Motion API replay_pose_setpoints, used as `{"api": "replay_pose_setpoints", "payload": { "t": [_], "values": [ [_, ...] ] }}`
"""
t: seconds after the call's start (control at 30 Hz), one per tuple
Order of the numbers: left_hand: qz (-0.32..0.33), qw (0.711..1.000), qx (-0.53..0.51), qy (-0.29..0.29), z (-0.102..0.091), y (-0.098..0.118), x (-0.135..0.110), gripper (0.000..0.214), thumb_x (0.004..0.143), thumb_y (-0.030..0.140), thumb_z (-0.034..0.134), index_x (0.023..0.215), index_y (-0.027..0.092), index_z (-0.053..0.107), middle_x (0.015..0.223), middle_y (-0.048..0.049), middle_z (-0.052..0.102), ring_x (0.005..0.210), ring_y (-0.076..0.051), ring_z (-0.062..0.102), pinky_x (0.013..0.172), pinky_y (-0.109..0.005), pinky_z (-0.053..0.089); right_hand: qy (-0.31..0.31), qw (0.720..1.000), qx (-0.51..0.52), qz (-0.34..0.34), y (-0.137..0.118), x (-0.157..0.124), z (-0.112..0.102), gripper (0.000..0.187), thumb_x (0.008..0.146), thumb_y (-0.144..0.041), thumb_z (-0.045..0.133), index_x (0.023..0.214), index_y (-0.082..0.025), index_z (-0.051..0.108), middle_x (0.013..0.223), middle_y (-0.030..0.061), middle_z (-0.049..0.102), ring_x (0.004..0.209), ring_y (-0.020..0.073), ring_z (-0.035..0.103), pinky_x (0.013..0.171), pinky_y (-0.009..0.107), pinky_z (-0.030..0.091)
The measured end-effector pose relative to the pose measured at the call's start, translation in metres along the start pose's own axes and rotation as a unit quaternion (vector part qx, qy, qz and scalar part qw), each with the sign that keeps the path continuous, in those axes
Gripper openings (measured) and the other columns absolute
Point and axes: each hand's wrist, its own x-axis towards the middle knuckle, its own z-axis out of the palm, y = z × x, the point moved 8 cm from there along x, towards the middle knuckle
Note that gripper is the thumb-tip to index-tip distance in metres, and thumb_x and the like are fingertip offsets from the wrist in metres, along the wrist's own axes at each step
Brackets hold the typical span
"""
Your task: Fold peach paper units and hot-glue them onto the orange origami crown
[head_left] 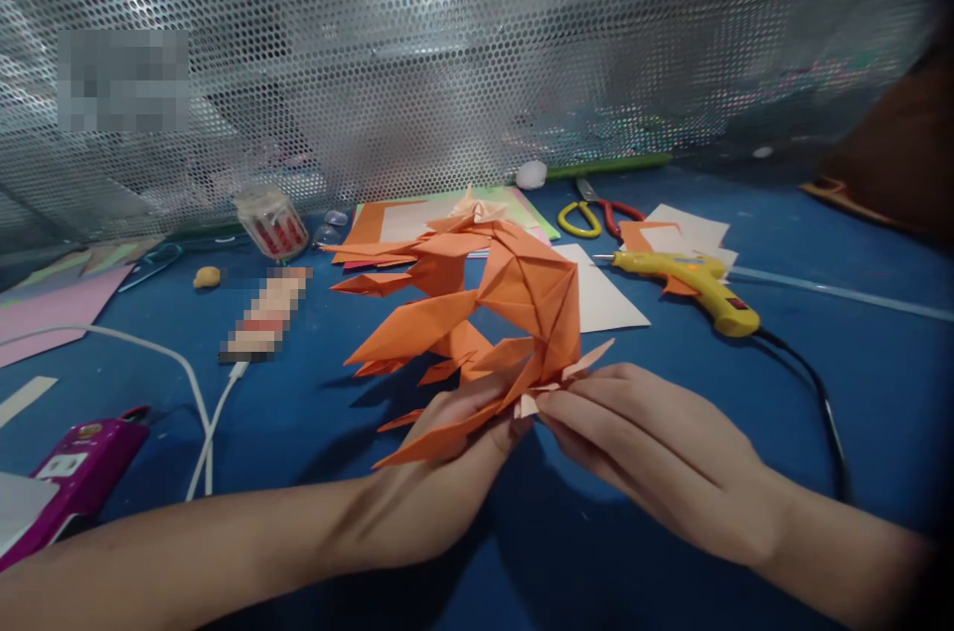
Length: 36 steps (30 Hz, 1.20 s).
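Observation:
A large orange folded paper model (514, 298) with several pointed flaps stands on the blue table (857, 383) in the middle. My left hand (439, 482) is closed on its lower flaps from underneath. My right hand (656, 452) pinches a small pale tip of the same model at its lower right edge, fingertips meeting those of the left hand.
A yellow glue gun (697, 283) with a black cord lies at the right, scissors (596, 214) and white paper sheets (603, 298) behind it. Coloured paper sheets (402, 219), a small jar (269, 222), a white cable (201, 402) and a pink device (79, 472) lie left. A perforated metal screen (447, 45) closes the back.

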Motion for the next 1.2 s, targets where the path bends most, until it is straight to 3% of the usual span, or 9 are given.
{"api": "replay_pose_setpoints", "payload": {
  "t": [0.13, 0.33, 0.5, 0.9, 1.1, 1.2],
  "values": [
    [-0.013, 1.000, 0.023, 0.010, -0.001, -0.004, -0.001, 0.031, 0.105, 0.031, 0.046, 0.119, 0.026, 0.073, 0.131, -0.0025, 0.073, 0.127, -0.025, 0.064, 0.113, -0.037, 0.044, -0.013, 1.000, 0.022, 0.005, 0.000, -0.002, 0.004, 0.020, 0.098, -0.007, 0.050, 0.115, -0.009, 0.063, 0.084, 0.0090, 0.072, 0.076, 0.0200, 0.068, 0.073, 0.031, 0.058],
    [0.023, 1.000, 0.019, 0.002, 0.002, 0.007, 0.000, 0.032, 0.103, 0.023, 0.045, 0.114, 0.024, 0.075, 0.123, -0.0029, 0.076, 0.118, -0.023, 0.069, 0.105, -0.032, 0.051, -0.032, 0.998, 0.049, 0.011, 0.002, 0.000, 0.006, 0.022, 0.100, -0.006, 0.047, 0.117, -0.009, 0.060, 0.082, 0.0093, 0.072, 0.075, 0.0185, 0.067, 0.065, 0.029, 0.057],
    [0.010, 0.997, 0.063, 0.038, -0.002, 0.000, -0.004, 0.027, 0.101, 0.026, 0.050, 0.111, 0.023, 0.075, 0.123, -0.0048, 0.076, 0.118, -0.024, 0.070, 0.108, -0.034, 0.051, 0.002, 0.999, 0.033, 0.031, 0.003, 0.001, 0.004, 0.024, 0.098, -0.007, 0.053, 0.121, -0.013, 0.060, 0.084, 0.0071, 0.072, 0.074, 0.0182, 0.067, 0.066, 0.029, 0.058],
    [0.152, 0.981, 0.117, 0.012, 0.004, 0.021, -0.007, 0.037, 0.100, 0.012, 0.042, 0.122, 0.023, 0.069, 0.117, -0.0063, 0.077, 0.115, -0.022, 0.071, 0.104, -0.035, 0.056, -0.002, 1.000, 0.015, 0.020, 0.000, 0.002, 0.001, 0.018, 0.098, -0.006, 0.051, 0.110, -0.011, 0.063, 0.077, 0.0067, 0.070, 0.070, 0.0178, 0.067, 0.063, 0.028, 0.057],
    [0.138, 0.980, 0.133, 0.044, 0.000, 0.006, -0.014, 0.030, 0.103, 0.024, 0.048, 0.126, 0.027, 0.067, 0.122, -0.0051, 0.075, 0.125, -0.025, 0.065, 0.106, -0.038, 0.054, -0.012, 0.999, 0.024, 0.021, -0.001, 0.000, 0.001, 0.019, 0.098, -0.008, 0.051, 0.112, -0.011, 0.063, 0.080, 0.0074, 0.070, 0.073, 0.0184, 0.066, 0.063, 0.028, 0.057],
    [0.101, 0.987, 0.116, 0.037, 0.001, -0.002, -0.014, 0.031, 0.103, 0.024, 0.048, 0.127, 0.026, 0.068, 0.124, -0.0053, 0.075, 0.128, -0.026, 0.063, 0.112, -0.040, 0.049, -0.027, 0.998, 0.050, 0.037, 0.001, -0.010, 0.008, 0.026, 0.096, -0.008, 0.053, 0.120, -0.012, 0.061, 0.086, 0.0081, 0.072, 0.079, 0.0203, 0.067, 0.067, 0.031, 0.058]
  ]
}}
